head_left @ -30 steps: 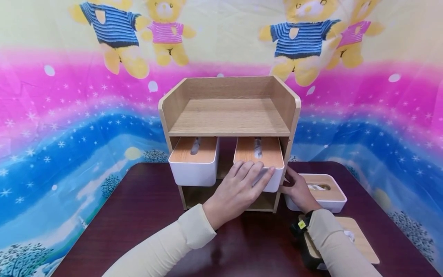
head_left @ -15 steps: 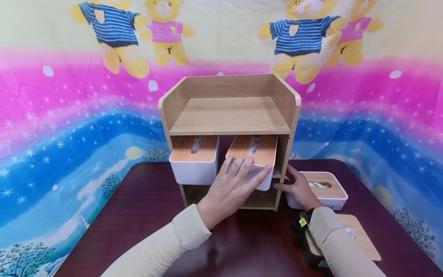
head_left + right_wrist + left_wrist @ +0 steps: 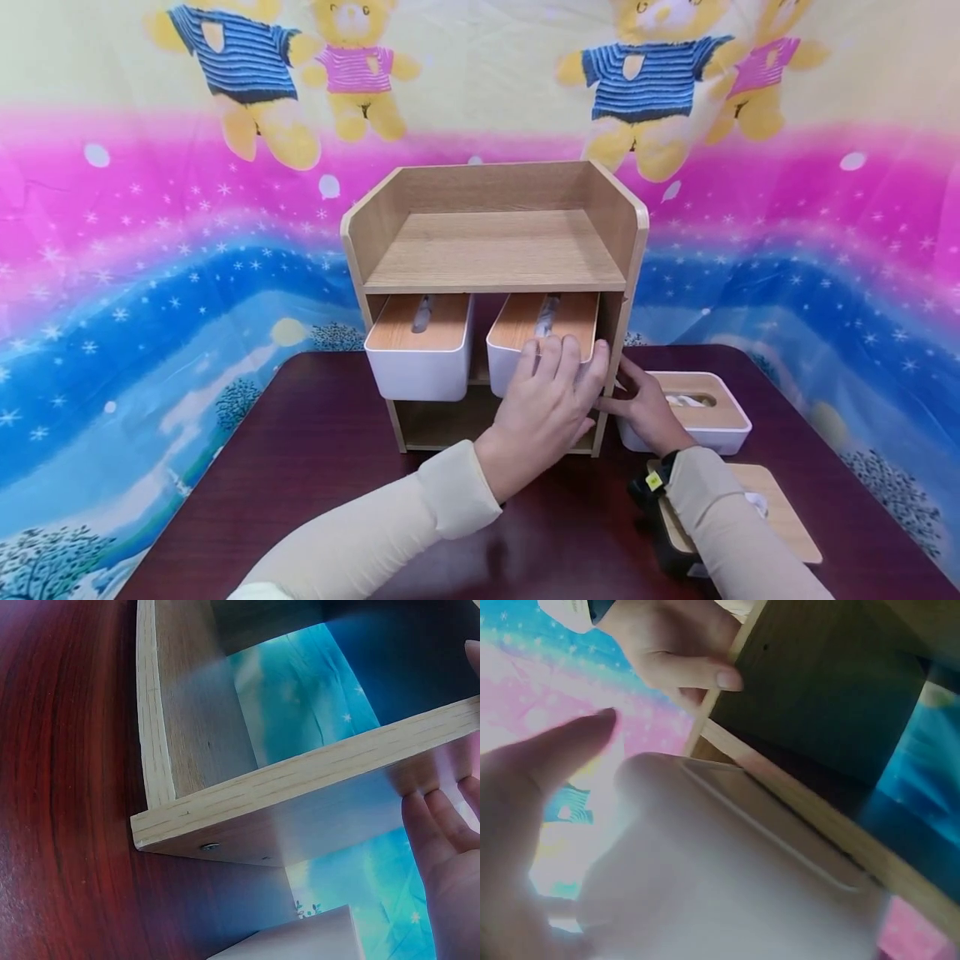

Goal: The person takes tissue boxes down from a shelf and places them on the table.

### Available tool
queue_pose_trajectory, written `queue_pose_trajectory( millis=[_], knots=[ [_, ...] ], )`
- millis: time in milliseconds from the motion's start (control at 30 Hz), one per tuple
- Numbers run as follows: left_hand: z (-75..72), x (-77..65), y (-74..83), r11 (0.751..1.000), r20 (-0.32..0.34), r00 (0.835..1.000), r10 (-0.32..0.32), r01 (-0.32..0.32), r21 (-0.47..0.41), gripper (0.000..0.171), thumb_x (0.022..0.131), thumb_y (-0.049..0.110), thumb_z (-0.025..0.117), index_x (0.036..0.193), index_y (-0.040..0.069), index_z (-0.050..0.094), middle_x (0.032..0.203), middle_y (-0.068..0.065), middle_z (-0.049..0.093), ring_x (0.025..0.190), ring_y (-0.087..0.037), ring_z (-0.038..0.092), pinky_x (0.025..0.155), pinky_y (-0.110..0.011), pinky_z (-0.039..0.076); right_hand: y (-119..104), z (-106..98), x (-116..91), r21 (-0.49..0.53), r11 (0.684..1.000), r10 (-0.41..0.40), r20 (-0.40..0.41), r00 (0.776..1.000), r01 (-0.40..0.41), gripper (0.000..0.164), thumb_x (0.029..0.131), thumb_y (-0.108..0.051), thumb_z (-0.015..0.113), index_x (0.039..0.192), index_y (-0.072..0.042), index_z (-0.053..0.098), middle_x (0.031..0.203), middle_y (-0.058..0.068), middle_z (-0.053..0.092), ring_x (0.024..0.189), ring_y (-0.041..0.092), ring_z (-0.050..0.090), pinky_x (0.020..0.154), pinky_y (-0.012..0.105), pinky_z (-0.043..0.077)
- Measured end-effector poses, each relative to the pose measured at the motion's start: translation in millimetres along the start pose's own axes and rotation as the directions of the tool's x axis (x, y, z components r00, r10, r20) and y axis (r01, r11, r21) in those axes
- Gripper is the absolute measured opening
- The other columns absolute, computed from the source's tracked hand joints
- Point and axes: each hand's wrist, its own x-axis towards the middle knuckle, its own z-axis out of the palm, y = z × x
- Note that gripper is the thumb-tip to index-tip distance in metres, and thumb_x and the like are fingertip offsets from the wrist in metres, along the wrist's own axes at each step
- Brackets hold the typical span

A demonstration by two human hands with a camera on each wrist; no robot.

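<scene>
Wood-grained shelf (image 3: 495,246), flat-sided: right hand (image 3: 648,412) pinches one side. White, round-cornered, wood-topped box (image 3: 519,323): left hand (image 3: 542,412) rests spread against its front.

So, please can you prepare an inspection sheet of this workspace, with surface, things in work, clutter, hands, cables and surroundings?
Surface: dark red-brown table.
Job's things: wooden shelf; in its middle level, left box and right box, white with wood-look lids, both jutting out in front.
Clutter: white box right of the shelf; dark box nearer the person, partly hidden by the right sleeve.
Hands: left hand touches the right box's front; right hand grips the shelf's right side panel.
Cables: nothing seen.
Surroundings: colourful backdrop with printed bears and snowflakes.
</scene>
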Motion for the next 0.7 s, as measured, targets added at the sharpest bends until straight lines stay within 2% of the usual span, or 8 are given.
queue_pose_trajectory(
  millis=[133,233,333,467,700],
  knots=[
    [0.1,5.3,8.1,0.996,-0.014,0.999,-0.038,0.039,0.076,0.056,0.095,0.028,0.050,0.146,0.007,0.043,0.117,-0.016,0.054,0.106,-0.031,0.049,0.092,-0.048,0.040,0,-1,1,-0.023,1.000,0.000,-0.007,1.000,0.000,0.082,0.083,-0.014,0.079,0.152,-0.018,0.035,0.148,0.011,0.042,0.131,0.027,0.042,0.091,0.028,0.049],
    [0.9,7.8,11.3,0.992,-0.028,0.998,-0.056,0.058,0.110,0.049,0.097,0.012,0.034,0.143,0.005,0.047,0.117,-0.017,0.055,0.104,-0.031,0.050,0.096,-0.050,0.039,-1,-1,1,-0.048,0.999,0.014,-0.007,1.000,-0.014,0.083,0.083,-0.016,0.079,0.153,-0.018,0.034,0.151,0.009,0.038,0.136,0.026,0.036,0.091,0.029,0.049],
    [2.9,9.6,12.9,0.990,-0.051,0.997,-0.062,0.068,0.125,0.048,0.096,0.007,0.029,0.138,0.001,0.051,0.118,-0.016,0.055,0.105,-0.031,0.049,0.099,-0.050,0.037,-3,-1,2,-0.045,0.999,0.014,-0.005,1.000,-0.014,0.083,0.083,-0.015,0.079,0.153,-0.018,0.034,0.152,0.009,0.036,0.138,0.028,0.032,0.090,0.026,0.049],
    [5.6,11.3,16.1,0.986,-0.070,0.995,-0.076,0.085,0.142,0.044,0.096,0.006,0.028,0.131,-0.001,0.054,0.118,-0.016,0.055,0.106,-0.030,0.050,0.098,-0.047,0.039,-4,-1,3,-0.014,1.000,-0.012,-0.012,1.000,0.012,0.082,0.082,-0.011,0.079,0.152,-0.015,0.036,0.150,0.014,0.038,0.135,0.030,0.037,0.089,0.026,0.050],
    [7.8,10.6,20.5,0.983,-0.007,0.996,-0.087,0.087,0.161,0.047,0.096,0.008,0.027,0.135,-0.004,0.050,0.120,-0.018,0.056,0.108,-0.032,0.051,0.096,-0.047,0.040,0,1,2,0.022,1.000,-0.012,-0.008,1.000,0.013,0.083,0.082,-0.009,0.078,0.152,-0.012,0.034,0.151,0.015,0.037,0.137,0.030,0.034,0.090,0.025,0.049]
  ],
)
